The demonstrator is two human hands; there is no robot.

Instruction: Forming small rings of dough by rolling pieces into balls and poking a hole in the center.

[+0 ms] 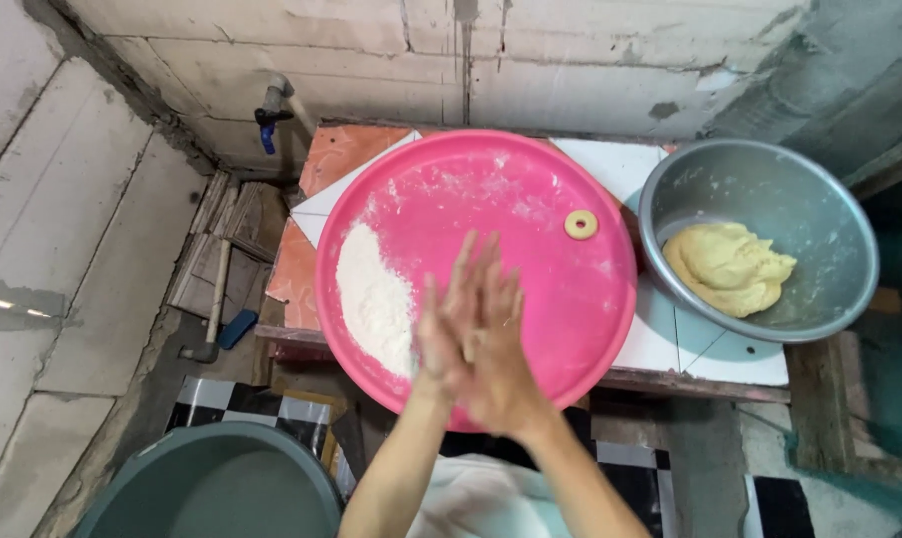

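**Dough station: hands pressed over pink tray**

While the left hand and right hand press palm to palm above the tray, likely rolling dough unseen between them, stock reads: one pink tray on the desk, one flour heap kept within reach, one dough ring set aside, one metal bowl holding one dough lump.
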